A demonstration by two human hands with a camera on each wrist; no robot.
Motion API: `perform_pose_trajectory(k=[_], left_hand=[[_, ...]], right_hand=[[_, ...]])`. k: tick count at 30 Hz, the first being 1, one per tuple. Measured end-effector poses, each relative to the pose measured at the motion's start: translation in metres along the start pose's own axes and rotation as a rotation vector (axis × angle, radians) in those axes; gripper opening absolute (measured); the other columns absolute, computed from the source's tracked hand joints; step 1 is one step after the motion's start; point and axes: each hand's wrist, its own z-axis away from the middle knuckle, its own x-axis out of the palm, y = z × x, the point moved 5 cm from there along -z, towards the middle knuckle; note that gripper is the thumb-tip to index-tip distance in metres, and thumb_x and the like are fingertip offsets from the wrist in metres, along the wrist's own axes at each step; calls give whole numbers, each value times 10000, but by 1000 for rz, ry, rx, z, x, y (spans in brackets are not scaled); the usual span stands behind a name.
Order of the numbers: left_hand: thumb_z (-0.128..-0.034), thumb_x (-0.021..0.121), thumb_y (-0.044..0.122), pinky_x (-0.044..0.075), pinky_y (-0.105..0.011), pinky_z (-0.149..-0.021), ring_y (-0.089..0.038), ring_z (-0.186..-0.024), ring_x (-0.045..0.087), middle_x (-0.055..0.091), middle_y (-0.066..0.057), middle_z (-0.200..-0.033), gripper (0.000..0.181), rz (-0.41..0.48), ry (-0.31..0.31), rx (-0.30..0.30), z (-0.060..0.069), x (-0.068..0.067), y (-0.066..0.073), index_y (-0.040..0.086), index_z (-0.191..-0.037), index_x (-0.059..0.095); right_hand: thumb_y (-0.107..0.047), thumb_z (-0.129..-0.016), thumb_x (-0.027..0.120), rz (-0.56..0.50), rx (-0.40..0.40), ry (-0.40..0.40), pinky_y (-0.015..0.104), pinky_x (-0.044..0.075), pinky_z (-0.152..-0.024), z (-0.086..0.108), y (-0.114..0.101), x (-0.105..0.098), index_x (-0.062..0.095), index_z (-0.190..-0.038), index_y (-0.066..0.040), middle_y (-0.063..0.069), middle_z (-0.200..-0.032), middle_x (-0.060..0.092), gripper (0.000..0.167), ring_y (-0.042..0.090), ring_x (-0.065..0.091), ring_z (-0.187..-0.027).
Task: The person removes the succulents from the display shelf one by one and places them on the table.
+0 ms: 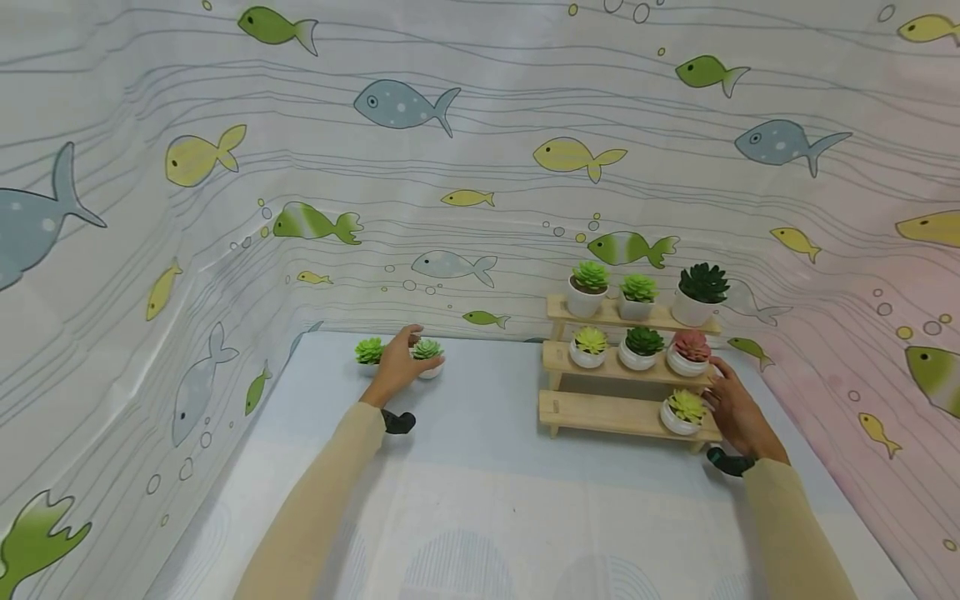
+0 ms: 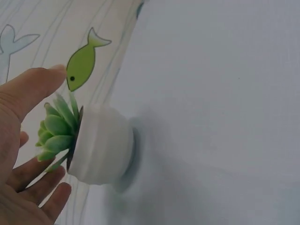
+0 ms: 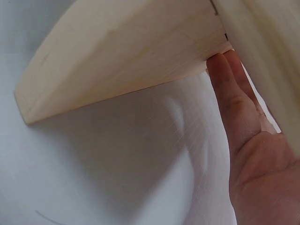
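My left hand (image 1: 399,367) is around a light-green succulent (image 1: 427,349) in a white pot at the table's back left. In the left wrist view, the thumb and fingers of that hand (image 2: 28,154) spread on either side of the plant's leaves (image 2: 58,129), above the ribbed white pot (image 2: 104,144), without gripping it. My right hand (image 1: 738,417) is at the right end of a three-tier wooden stand (image 1: 600,412). Its fingers (image 3: 222,79) touch the stand's wood (image 3: 126,56) in the right wrist view, fairly straight.
Another bright-green potted succulent (image 1: 369,351) stands just left of my left hand. Three pots stand on the top tier (image 1: 611,312), three on the middle tier (image 1: 607,370), and one yellow-green succulent (image 1: 684,410) on the bottom tier's right end. Fish-patterned cloth (image 1: 495,233) surrounds the table.
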Motion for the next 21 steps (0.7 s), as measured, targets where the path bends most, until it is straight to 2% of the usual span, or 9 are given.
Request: perform_pose_trajectory(k=[3,7,12,21], left_hand=[[-891,836,320,417,-593,-1068,-410,-1361,456,501,-218,-1469,807,-1,13,24,-3,-2,8,93,-1540,414],[-893,833,337,397,-604,-1075,-422,-1361,445,517,-210,-1458,761,15,36,62,-4,-6,19,99,-1513,461],[-893,832,355,416,-574,-1061,-400,-1330,468,542,-211,-1432,705,20,54,122,-7,-7,33,87,-1465,518],[-901,823,360,485,-496,-1031,-371,-1293,535,590,-161,-1362,672,52,-14,156,-5,8,64,109,-1452,532]], right_hand=[[-308,-1141,331,-1,4,3,181,485,-930,0,0,1,163,-1533,-431,-68,-1501,299,444,64,414,-1285],[-298,-1141,330,-18,11,8,199,502,-930,0,-2,2,172,-1526,-424,-82,-1460,338,435,41,459,-1252],[-302,-1139,340,-23,16,20,203,506,-922,1,-2,2,180,-1522,-426,-106,-1426,360,434,28,480,-1223],[-366,-1134,349,20,83,65,191,487,-900,0,0,2,153,-1524,-491,12,-1629,140,454,218,255,-1421]])
